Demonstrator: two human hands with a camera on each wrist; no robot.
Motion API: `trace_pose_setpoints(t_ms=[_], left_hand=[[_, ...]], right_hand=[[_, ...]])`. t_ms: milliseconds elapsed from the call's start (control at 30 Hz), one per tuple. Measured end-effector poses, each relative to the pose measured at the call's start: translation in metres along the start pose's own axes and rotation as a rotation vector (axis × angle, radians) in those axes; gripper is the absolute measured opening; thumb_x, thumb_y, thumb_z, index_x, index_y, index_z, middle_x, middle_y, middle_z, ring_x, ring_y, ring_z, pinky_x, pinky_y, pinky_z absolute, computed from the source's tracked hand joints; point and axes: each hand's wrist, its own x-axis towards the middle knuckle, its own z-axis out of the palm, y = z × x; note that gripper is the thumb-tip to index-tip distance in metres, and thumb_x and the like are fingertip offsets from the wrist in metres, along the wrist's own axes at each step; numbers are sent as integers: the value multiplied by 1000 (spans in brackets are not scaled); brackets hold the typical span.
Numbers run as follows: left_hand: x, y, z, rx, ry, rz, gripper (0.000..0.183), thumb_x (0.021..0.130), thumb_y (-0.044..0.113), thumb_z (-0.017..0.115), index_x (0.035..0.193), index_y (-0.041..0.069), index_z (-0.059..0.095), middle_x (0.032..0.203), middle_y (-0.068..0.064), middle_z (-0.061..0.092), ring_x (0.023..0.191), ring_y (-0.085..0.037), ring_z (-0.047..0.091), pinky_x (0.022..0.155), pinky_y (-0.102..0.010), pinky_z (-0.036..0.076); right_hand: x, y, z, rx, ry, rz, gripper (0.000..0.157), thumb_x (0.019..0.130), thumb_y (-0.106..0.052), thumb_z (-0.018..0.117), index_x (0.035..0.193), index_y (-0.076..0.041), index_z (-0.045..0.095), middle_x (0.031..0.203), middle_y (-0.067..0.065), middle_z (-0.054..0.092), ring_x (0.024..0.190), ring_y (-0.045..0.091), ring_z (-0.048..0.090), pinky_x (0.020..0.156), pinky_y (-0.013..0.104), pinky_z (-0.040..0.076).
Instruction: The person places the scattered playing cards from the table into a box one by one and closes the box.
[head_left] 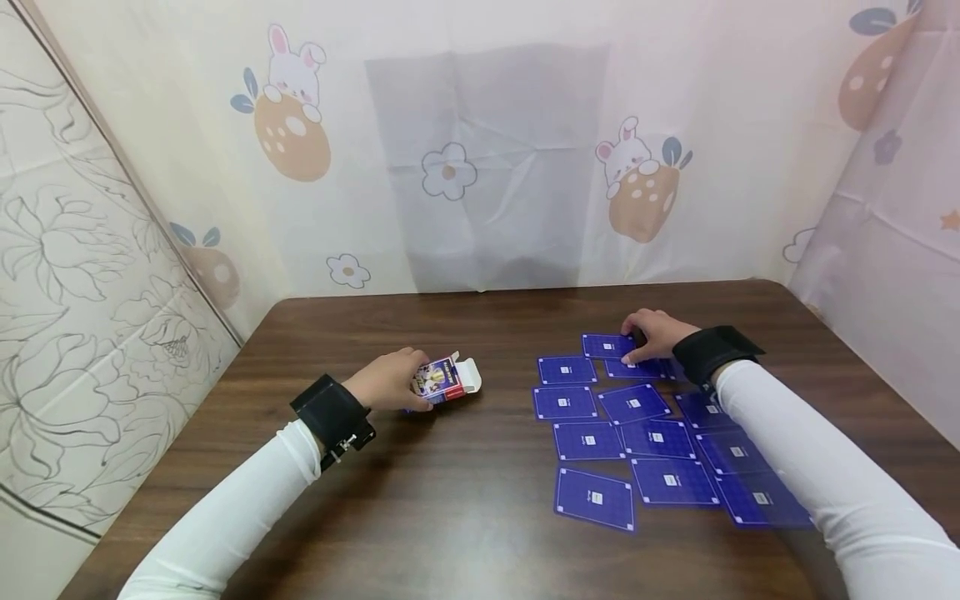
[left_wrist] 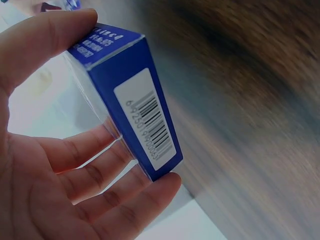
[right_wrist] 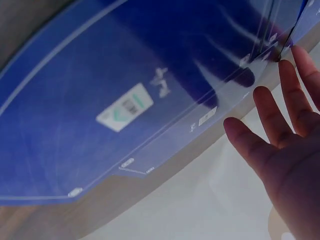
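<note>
My left hand [head_left: 388,381] holds a small card box [head_left: 441,377] over the left-middle of the table, its white flap open at the right end. Close up in the left wrist view, thumb and fingers span the box, and its blue barcode end [left_wrist: 131,100] faces the camera. At the far right, my right hand [head_left: 660,335] is at the back cards of a spread of blue-backed cards [head_left: 565,402]. One fingertip overlaps the card [head_left: 606,346] at the very back. In the right wrist view the fingers [right_wrist: 267,117] are extended and spread beside the cards.
Several blue cards lie in rough columns on the right side of the brown table [head_left: 465,500]; some overlap. My right sleeve [head_left: 832,467] passes over the rightmost cards. A printed curtain [head_left: 525,208] hangs behind the table, and a flower-patterned panel [head_left: 90,275] stands at the left.
</note>
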Motion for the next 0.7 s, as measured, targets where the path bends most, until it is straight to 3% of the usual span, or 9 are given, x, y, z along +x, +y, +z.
trace_pose_setpoints(t_ms=[400, 700], left_hand=[[-10, 18, 4, -11, -4, 62, 65, 67, 36, 77, 117, 5, 49, 103, -4, 53, 84, -14, 50, 76, -31, 42], [-14, 28, -11, -19, 21, 127, 65, 66, 36, 77, 117, 6, 49, 101, -4, 53, 82, -14, 50, 73, -29, 43]], right_hand=[[-3, 0, 9, 23, -47, 61, 58, 62, -46, 77, 89, -1, 51, 88, 10, 50, 81, 26, 45, 72, 41, 38], [-5, -7, -3, 15, -39, 66, 60, 68, -40, 75, 98, 5, 50, 86, 11, 53, 78, 25, 49, 73, 42, 42]])
